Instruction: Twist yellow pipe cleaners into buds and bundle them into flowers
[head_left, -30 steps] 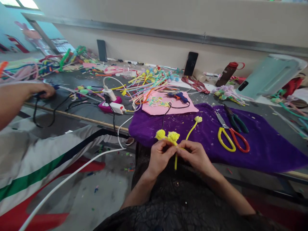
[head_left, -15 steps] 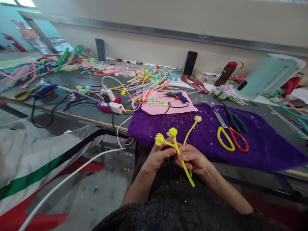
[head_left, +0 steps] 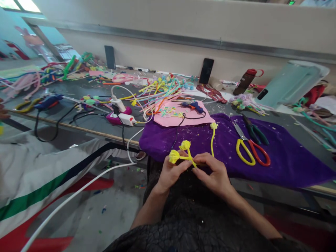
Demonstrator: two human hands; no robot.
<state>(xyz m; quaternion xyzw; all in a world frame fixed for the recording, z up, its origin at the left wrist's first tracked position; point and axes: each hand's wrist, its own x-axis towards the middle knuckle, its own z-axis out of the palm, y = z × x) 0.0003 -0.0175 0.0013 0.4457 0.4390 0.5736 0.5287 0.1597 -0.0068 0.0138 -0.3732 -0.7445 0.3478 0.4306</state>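
Two yellow fuzzy flower heads on joined stems [head_left: 186, 145] stand above my left hand [head_left: 172, 172], whose thumb and fingers pinch the stems near their junction. My right hand [head_left: 214, 173] closes its thumb and forefinger on the same yellow stem, just right of the junction. A third yellow flower [head_left: 214, 125] points up behind my right hand, its lower stem hidden by the fingers. Purple cloth [head_left: 225, 154] lies beyond my hands, with scissors [head_left: 246, 151] and dark pliers [head_left: 254, 130] on its right part.
A blue glue gun [head_left: 193, 105] rests on pink paper [head_left: 170, 120]. Behind are a pile of coloured pipe cleaners [head_left: 162, 92], a phone [head_left: 206, 71] and a bottle [head_left: 244, 82]. Chargers sit in a power strip [head_left: 111, 119]; a white cable [head_left: 78, 189] hangs at left.
My right hand has turned and its fingers are higher on the stem. The long lower stem ends no longer show below my hands. The third flower now stands more upright.
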